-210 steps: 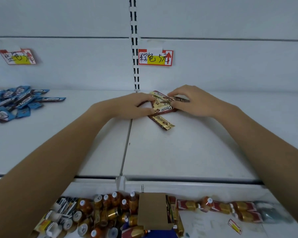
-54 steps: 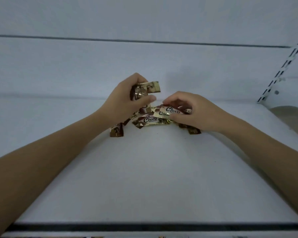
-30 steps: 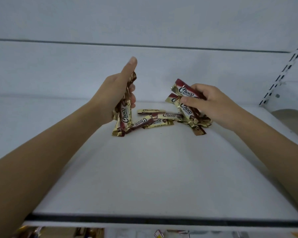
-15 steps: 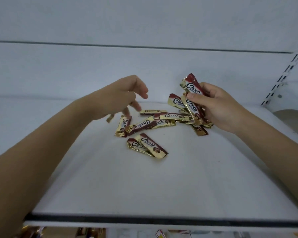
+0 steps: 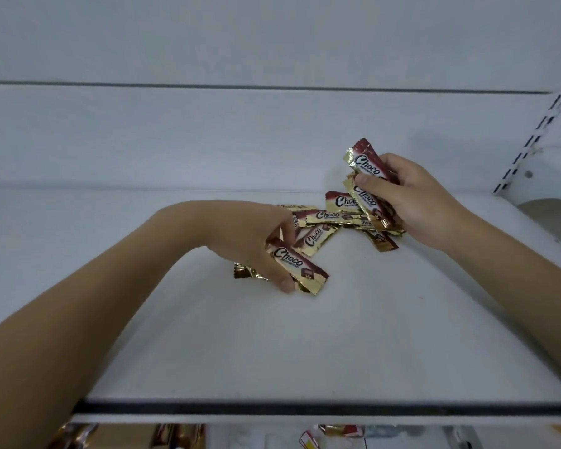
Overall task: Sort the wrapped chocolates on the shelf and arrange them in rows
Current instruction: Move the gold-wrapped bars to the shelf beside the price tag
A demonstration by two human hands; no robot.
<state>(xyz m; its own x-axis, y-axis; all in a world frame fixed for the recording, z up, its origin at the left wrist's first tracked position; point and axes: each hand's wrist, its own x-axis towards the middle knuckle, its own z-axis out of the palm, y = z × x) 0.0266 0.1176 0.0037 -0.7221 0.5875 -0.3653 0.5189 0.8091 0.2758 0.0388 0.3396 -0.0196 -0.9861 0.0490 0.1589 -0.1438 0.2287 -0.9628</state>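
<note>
"Choco" on wrapper under left hand [image 5: 297, 265] | "Choco" on wrappers in right hand [image 5: 368, 168] | "Choco" on loose wrappers [image 5: 329, 216]

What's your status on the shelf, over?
Left hand pinches one gold-and-maroon foil-wrapped chocolate. Right hand grips a handful. Loose pile between them, no rows yet.

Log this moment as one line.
left hand: grips front chocolate | right hand: holds bunch of chocolates | loose pile: between hands on shelf | rows: none yet

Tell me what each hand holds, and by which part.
Left hand pinches one chocolate bar by its left end. Right hand grips a bunch of bars across their middles, thumb on top.
</note>
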